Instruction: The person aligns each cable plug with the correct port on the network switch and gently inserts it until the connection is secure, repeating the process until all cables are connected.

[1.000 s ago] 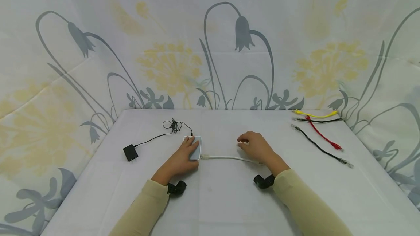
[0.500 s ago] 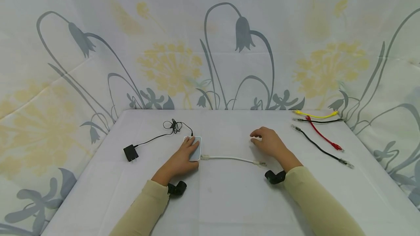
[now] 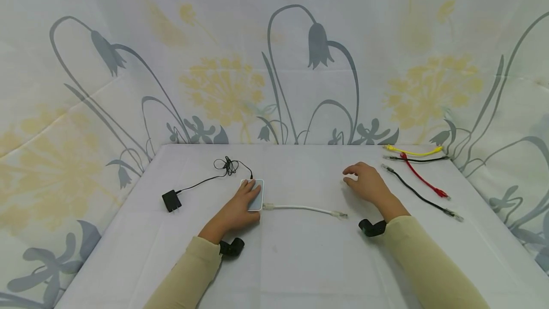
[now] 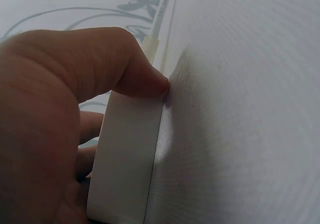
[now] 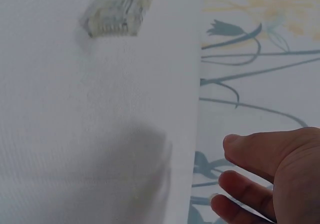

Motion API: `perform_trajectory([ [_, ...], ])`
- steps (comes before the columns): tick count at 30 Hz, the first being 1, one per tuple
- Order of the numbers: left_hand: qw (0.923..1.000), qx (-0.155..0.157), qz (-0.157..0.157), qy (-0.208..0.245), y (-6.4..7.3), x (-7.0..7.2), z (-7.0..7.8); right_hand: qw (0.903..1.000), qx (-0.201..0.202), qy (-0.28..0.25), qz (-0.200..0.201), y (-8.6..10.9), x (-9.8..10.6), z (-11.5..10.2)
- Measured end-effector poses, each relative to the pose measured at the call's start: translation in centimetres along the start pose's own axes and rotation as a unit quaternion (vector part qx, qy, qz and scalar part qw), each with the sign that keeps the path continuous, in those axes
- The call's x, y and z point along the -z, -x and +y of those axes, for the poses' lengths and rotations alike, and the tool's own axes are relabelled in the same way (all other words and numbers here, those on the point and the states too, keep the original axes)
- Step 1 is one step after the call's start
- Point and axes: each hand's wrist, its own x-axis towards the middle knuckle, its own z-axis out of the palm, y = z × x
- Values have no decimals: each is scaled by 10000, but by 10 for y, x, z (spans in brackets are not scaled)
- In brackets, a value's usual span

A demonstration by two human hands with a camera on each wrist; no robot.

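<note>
My left hand (image 3: 235,209) holds a small white network box (image 3: 256,201) with a grey top against the table, fingers spread over the top. In the left wrist view, the thumb (image 4: 137,76) is bent against the box's side wall (image 4: 127,154). A white Ethernet cable (image 3: 302,207) runs right from the box, its near plug at the box's side and its other clear plug (image 5: 117,14) loose on the cloth. Right of that loose plug, my right hand (image 3: 370,186) hovers with fingers loosely bent and nothing in them.
A black power adapter (image 3: 171,200) lies at the left, its thin bundled cord (image 3: 230,166) reaching the box's back edge. Toward the back right lie a yellow cable (image 3: 413,151), a red cable (image 3: 422,178) and black cables (image 3: 418,194). A flowered cloth (image 3: 214,94) hangs behind.
My right hand has moved right and slightly back, away from the white cable's free end, which now shows fully. The left hand and the box have stayed in place.
</note>
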Motion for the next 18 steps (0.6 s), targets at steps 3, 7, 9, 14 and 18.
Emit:
perform_trajectory([
  [3,10000,4,8,-20,0,0,-1,10000,-27,61,46,0,3,6],
  [7,10000,39,-22,-29,0,-1,-2,9999,-89,101,67,2,8,10],
  [9,10000,54,-30,-15,0,-1,-2,9998,-155,112,42,2,11,12],
  [14,10000,41,-7,-22,0,-1,-2,9994,-320,121,-43,2,16,15],
  [18,10000,23,25,3,0,-2,-2,9991,-362,207,-26,3,21,19],
])
